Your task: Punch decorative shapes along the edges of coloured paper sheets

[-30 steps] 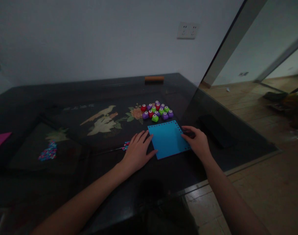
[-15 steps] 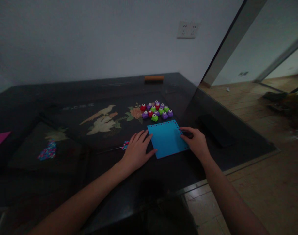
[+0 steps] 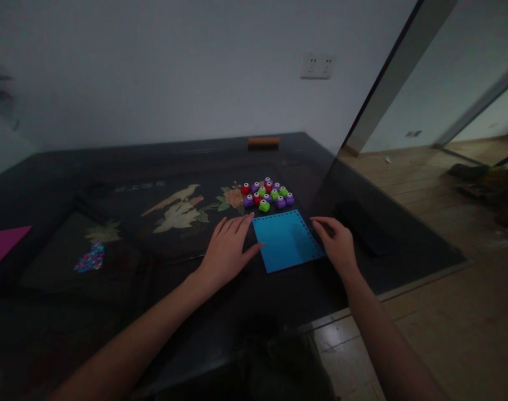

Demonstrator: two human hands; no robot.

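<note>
So the blue sheet is lying flat on the dark, glossy table, right in front of the person, with a line of little dark dots along its far edge and more down the right one. The left hand is spread out at the sheet's left side, thumb on the edge and a fingertip up by the far left corner. Its fingers are loose and not gripping anything. The right hand is over at the right edge, thumb and index finger bent close together; can't tell if there's anything tiny between them.

Just past the sheet there's a bunch of small red, purple and green pieces with white tops, packed together. A brown cylinder lies near the far edge, and a flat black object sits right of the right hand. Way over left: a pile of pink and blue bits, plus part of a pink sheet.
</note>
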